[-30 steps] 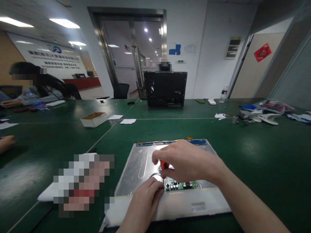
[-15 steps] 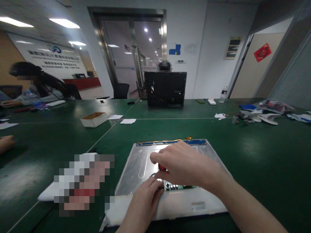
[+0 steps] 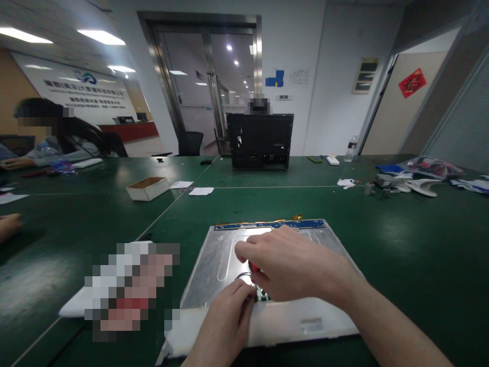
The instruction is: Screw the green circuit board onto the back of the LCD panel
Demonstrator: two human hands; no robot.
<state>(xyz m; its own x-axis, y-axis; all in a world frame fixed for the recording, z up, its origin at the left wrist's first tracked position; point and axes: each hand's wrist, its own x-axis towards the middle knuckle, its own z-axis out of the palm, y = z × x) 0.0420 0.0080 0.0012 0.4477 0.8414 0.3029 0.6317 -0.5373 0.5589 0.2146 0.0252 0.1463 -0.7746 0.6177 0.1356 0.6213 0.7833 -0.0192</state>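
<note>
A flat metal-backed display panel lies on the table, with a blue circuit strip along its far edge. My right hand is closed round the red handle of a screwdriver, largely hidden by the fingers. Its thin shaft points down at the left end of a small green circuit board, which my right hand partly covers. Beside the shaft's lower end, my left hand has its thumb and fingers pressed together; what lies between them is hidden. A dark cable curves just above the left fingertips.
Left of the panel lies a white item, mostly blurred out. Farther off stand an open cardboard box, paper pieces and a black monitor housing. Parts and a plastic bag lie at right. Another person's hand rests at left.
My right hand has rolled slightly round the screwdriver handle, its lower fingers shifting right and down and covering more of the green board. My left hand has barely moved.
</note>
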